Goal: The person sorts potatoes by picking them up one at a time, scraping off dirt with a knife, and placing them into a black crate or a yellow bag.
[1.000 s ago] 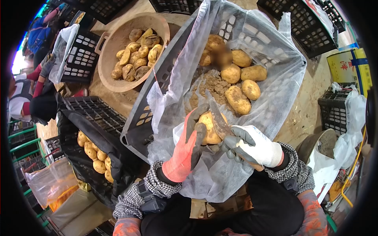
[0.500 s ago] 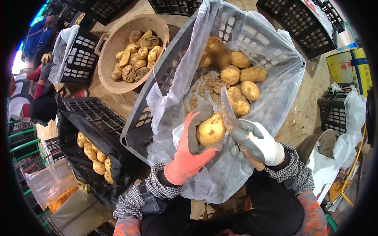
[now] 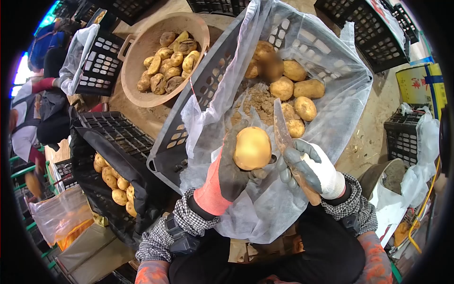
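Potato (image 3: 253,147) was clasped in left hand (image 3: 227,174), knife (image 3: 283,130) in right hand (image 3: 316,168); knife work judged underway, steady hold needed next.

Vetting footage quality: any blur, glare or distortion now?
Head view: fisheye bowing, black corners, white glare at left edge; head view: smeared patch over yellow oval potatoes in the dark-grey plastic crate; head view: round yellow potato in the red-grey gloved left hand looks soft, brown-bladed knife crisper.

1 head-worn camera: wide round view facing forward and down, close above hands (image 3: 222,177) and lined crate (image 3: 212,71).
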{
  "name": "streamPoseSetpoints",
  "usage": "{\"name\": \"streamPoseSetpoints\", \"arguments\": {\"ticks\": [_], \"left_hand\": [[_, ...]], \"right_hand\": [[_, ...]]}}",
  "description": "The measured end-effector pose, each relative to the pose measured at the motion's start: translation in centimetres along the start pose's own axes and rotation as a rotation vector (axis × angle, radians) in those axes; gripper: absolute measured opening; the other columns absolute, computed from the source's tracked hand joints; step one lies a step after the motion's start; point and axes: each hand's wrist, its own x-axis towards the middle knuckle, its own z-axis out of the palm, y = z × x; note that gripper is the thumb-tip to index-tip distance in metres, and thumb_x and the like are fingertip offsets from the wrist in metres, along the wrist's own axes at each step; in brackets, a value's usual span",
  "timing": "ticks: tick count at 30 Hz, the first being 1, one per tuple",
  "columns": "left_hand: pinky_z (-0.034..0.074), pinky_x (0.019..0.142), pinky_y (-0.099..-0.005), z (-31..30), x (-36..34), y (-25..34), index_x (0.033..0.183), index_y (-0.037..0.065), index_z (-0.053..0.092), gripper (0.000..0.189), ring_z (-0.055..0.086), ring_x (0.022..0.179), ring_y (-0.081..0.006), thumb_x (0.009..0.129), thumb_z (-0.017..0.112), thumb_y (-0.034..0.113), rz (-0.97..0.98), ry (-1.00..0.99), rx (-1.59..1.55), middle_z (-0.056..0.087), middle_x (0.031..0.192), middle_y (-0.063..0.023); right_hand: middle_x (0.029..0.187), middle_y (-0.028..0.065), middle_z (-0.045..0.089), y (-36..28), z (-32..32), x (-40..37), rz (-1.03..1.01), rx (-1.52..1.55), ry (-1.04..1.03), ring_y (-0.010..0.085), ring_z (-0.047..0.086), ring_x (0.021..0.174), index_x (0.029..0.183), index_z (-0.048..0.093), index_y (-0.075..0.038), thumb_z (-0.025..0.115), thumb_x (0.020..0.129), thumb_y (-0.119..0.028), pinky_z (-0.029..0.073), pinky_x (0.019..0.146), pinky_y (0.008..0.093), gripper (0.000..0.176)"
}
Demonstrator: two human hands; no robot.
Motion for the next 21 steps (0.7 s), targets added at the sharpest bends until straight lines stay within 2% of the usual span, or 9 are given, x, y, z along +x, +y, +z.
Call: {"name": "streamPoseSetpoints", "arguments": {"ticks": [2,5,8,10,11,13,17,19,21], "left_hand": [[0.049,0.092,-0.0334,0.1,-0.1,0.2,0.134,-0.004,0.035,0.081,0.060,0.107,-0.0233,0.076,0.078,0.032,0.080,0.039,0.106,0.056,0.122,-0.0164],[0.049,0.089,-0.0298,0.0,-0.3,-0.4,0.138,0.000,0.030,0.077,0.059,0.108,-0.0188,0.079,0.076,0.018,0.052,-0.022,0.103,0.057,0.120,-0.0109],[0.050,0.086,-0.0293,-0.2,-0.2,-0.8,0.135,-0.001,0.033,0.062,0.059,0.105,-0.0182,0.089,0.066,0.023,0.090,-0.062,0.172,0.057,0.118,-0.0099],[0.050,0.085,-0.0300,-0.2,-0.3,0.2,0.135,0.002,0.031,0.049,0.058,0.104,-0.0174,0.098,0.049,0.028,-0.057,-0.086,-0.043,0.058,0.117,-0.0099],[0.050,0.085,-0.0300,0.2,-0.2,0.2,0.135,0.002,0.031,0.049,0.058,0.104,-0.0174,0.098,0.049,0.028,-0.057,-0.078,-0.040,0.058,0.117,-0.0099],[0.044,0.096,-0.0344,1.3,0.1,0.0,0.131,-0.003,0.038,0.063,0.053,0.114,-0.0229,0.082,0.072,0.015,-0.397,0.088,-0.714,0.050,0.123,-0.0153],[0.042,0.097,-0.0359,1.2,0.0,-0.4,0.132,-0.001,0.037,0.059,0.051,0.115,-0.0262,0.085,0.068,0.015,-0.494,0.147,-0.698,0.048,0.124,-0.0172],[0.039,0.101,-0.0355,1.0,-0.8,-0.8,0.137,-0.001,0.032,0.065,0.047,0.122,-0.0304,0.083,0.066,0.016,-0.495,-0.056,-0.427,0.043,0.133,-0.0200],[0.033,0.108,-0.0375,1.0,-1.3,-2.0,0.139,-0.004,0.029,0.074,0.038,0.131,-0.0340,0.079,0.067,0.016,-0.496,0.080,-0.556,0.030,0.144,-0.0235]], "right_hand": [[0.074,0.0042,0.060,0.0,-0.1,-0.1,0.016,-0.032,-0.038,0.0082,0.053,0.060,0.091,0.055,-0.005,0.051,0.093,-0.038,0.044,0.055,0.0227,0.034],[0.074,0.0036,0.060,-0.2,-0.2,0.0,0.068,-0.119,-0.067,0.0075,0.053,0.061,0.091,0.054,-0.004,0.050,0.092,-0.035,0.044,0.056,0.0221,0.031],[0.075,0.0031,0.060,-0.3,-0.1,0.1,0.089,-0.206,-0.094,0.0073,0.053,0.061,0.093,0.055,-0.003,0.050,0.092,-0.033,0.044,0.056,0.0223,0.030],[0.074,0.0029,0.060,-0.6,0.4,0.1,0.070,-0.231,-0.119,0.0072,0.053,0.061,0.094,0.055,-0.003,0.050,0.091,-0.032,0.044,0.055,0.0226,0.030],[0.074,0.0031,0.060,-0.8,0.6,0.0,0.097,-0.231,-0.096,0.0075,0.053,0.061,0.094,0.056,-0.002,0.050,0.091,-0.030,0.044,0.055,0.0231,0.029],[0.074,0.0033,0.060,-0.9,0.8,0.0,0.125,-0.234,-0.071,0.0077,0.054,0.061,0.094,0.056,-0.002,0.050,0.091,-0.029,0.044,0.055,0.0236,0.028],[0.074,0.0042,0.060,0.1,0.3,0.4,-0.041,-0.445,-0.148,0.0102,0.055,0.061,0.094,0.057,0.000,0.050,0.089,-0.024,0.045,0.056,0.0248,0.025],[0.074,0.0048,0.061,1.0,-0.4,0.2,-0.122,-0.557,-0.187,0.0119,0.056,0.061,0.096,0.058,0.000,0.050,0.089,-0.023,0.045,0.057,0.0255,0.025],[0.075,0.0067,0.063,3.0,-1.1,0.2,-0.153,-0.611,-0.068,0.0161,0.059,0.063,0.101,0.059,0.001,0.053,0.088,-0.023,0.047,0.057,0.0283,0.028]]}}
